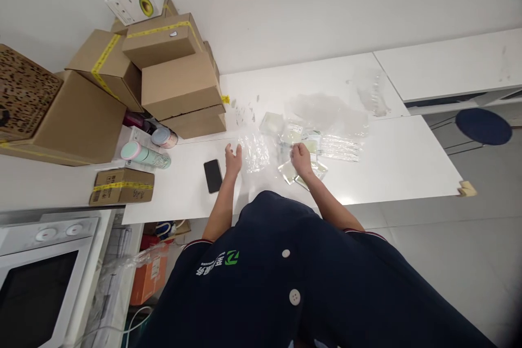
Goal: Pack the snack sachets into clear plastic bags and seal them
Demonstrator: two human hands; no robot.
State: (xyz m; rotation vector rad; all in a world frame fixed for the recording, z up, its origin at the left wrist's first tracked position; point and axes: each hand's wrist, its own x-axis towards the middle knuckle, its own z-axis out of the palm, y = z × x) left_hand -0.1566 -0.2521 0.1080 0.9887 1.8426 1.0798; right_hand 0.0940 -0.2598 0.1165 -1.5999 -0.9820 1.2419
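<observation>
My left hand (pixel 233 160) is raised at the left edge of a clear plastic bag (pixel 256 153), its fingers curved and apart. Crinkled and shiny, the bag lies on the white table between my two hands. My right hand (pixel 300 159) is closed over a group of flat pale-green packets (pixel 310 147); whatever is in its fingers is hidden. More packets (pixel 289 172) lie just below that hand, toward the table's front edge. A stack of clear plastic sleeves (pixel 340 148) rests to the right of it.
A black phone (pixel 212 176) lies left of my left hand. Cardboard boxes (pixel 181 84) are piled at the back left, with a green bottle (pixel 145 154) and a jar (pixel 164 137) before them. Large clear plastic sheeting (pixel 326 111) lies toward the back. A blue stool (pixel 483 126) stands right.
</observation>
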